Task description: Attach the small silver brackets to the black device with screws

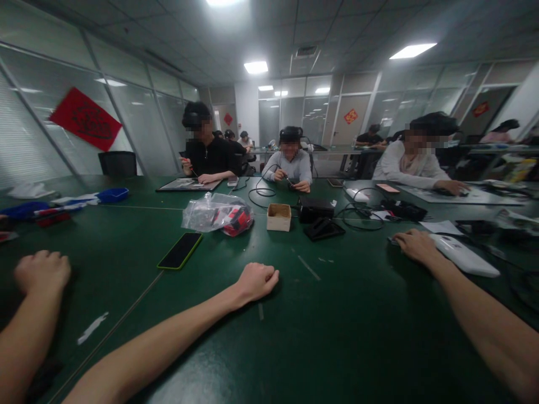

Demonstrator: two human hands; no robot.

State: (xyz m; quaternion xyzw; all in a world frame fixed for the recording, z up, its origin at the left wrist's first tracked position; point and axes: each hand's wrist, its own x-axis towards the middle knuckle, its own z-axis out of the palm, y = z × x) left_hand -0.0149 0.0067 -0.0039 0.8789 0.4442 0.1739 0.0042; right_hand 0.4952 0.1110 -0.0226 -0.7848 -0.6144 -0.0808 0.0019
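Observation:
My left hand [257, 280] rests on the green table [320, 336] as a loose fist, with nothing showing in it. Its forearm comes in from the lower left. At the right, my right hand [415, 245] has its fingers bent down on a small grey flat object [392, 241], mostly hidden under the fingertips. Just beside that hand lies a white rounded device [467, 257]. Beyond my left hand stand a small open cardboard box [278, 219] and a clear plastic bag [217, 213] with red and black items. A dark-screened phone [181, 251] with a yellow-green edge lies left of them.
Another person's closed hand [42, 272] is at the far left. A black box [315, 209], a black stand [324, 229] and cables lie mid-table. Blue trays [113, 194] sit at the left. Several people sit across the table, one with a board [189, 184].

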